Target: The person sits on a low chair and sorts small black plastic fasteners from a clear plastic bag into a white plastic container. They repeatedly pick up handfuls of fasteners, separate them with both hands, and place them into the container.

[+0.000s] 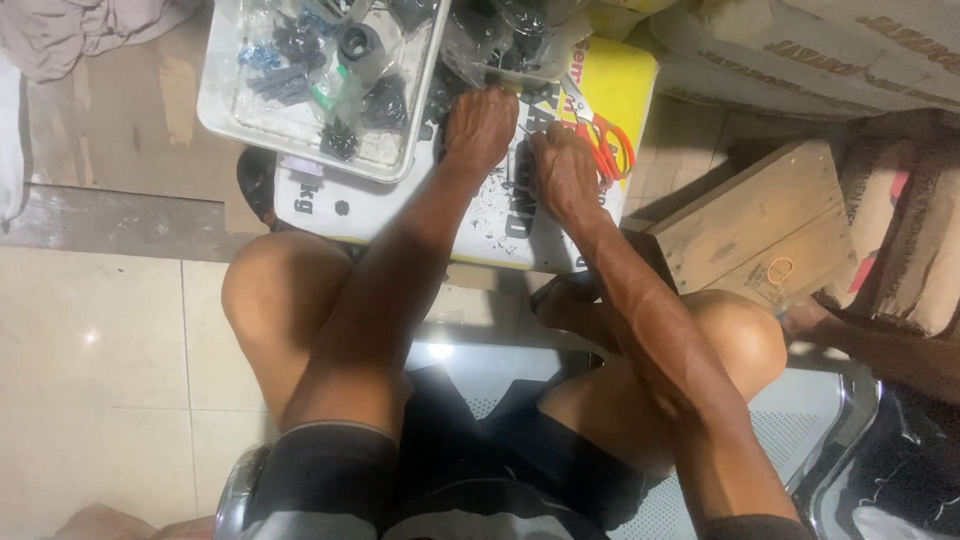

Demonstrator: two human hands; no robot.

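Observation:
My left hand (480, 125) rests knuckles-up on a white and yellow sack (400, 205), with its fingers curled onto the edge of a clear plastic bag (505, 45) of dark small parts. Just to its right, my right hand (562, 170) is closed in a fist, and a small thin piece (521, 129) pokes out towards the left hand. Small black bits (490, 205) lie scattered on the sack between and below the hands. What is inside either palm is hidden.
Orange-handled scissors (605, 140) lie on the sack right of my right hand. A white tray (225, 105) of bagged black and blue parts stands at the upper left. A wooden box (745, 205) with a rubber band sits to the right. Filled sacks (800, 50) lie behind.

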